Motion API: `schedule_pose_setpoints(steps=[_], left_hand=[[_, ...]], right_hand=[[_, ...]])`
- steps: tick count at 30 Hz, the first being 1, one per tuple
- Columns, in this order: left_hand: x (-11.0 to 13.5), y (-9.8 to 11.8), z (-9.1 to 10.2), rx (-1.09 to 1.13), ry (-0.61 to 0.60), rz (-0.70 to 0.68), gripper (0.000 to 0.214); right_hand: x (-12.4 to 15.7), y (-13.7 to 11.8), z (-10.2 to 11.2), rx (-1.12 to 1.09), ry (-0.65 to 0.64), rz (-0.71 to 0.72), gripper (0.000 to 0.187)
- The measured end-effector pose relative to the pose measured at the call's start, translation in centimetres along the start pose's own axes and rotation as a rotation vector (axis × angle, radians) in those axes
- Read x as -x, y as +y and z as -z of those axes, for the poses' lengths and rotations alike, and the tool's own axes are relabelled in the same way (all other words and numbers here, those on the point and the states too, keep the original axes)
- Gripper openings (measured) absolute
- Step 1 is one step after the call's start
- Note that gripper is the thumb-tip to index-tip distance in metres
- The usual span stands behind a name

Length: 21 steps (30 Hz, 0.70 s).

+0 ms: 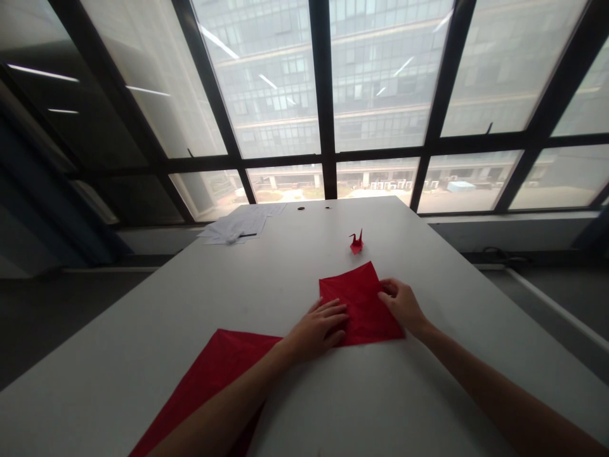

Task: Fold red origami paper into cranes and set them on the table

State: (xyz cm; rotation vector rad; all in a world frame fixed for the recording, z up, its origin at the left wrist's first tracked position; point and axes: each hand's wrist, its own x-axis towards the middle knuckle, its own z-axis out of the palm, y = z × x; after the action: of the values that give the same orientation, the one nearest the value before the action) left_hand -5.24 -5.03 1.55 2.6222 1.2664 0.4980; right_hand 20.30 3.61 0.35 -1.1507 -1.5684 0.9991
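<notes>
A red square of paper lies on the white table in front of me, with faint crease lines across it. My left hand rests flat on its lower left part, fingers spread. At the paper's right edge, my right hand pinches the border between thumb and fingers. A larger red sheet lies to the left, partly hidden under my left forearm. Beyond the square stands a small red folded paper crane.
White papers with a dark pen on them lie at the table's far left. The white table reaches toward a wall of windows. A blue curtain hangs at the left.
</notes>
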Motion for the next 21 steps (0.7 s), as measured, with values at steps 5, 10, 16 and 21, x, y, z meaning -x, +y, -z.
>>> schedule_pose_setpoints(steps=[5,10,16,21], left_hand=[[0.0,0.4,0.1,-0.066,0.022,0.018,0.044],[0.0,0.3,-0.8,-0.084,0.124,0.140,0.045],[-0.7,-2.8,-1.5,0.447,0.681,0.524,0.022],[-0.6,-4.3,-0.8,0.471,0.917,0.645,0.022]], right_hand=[[0.4,-0.7,-0.4,-0.033,-0.038,0.154,0.018],[1.5,-1.4,-0.7,0.080,-0.113,0.345,0.020],[3.4,-3.3,-1.2,0.304,-0.394,0.606,0.030],[4.6,-4.0,-1.5,0.481,-0.646,0.718,0.031]])
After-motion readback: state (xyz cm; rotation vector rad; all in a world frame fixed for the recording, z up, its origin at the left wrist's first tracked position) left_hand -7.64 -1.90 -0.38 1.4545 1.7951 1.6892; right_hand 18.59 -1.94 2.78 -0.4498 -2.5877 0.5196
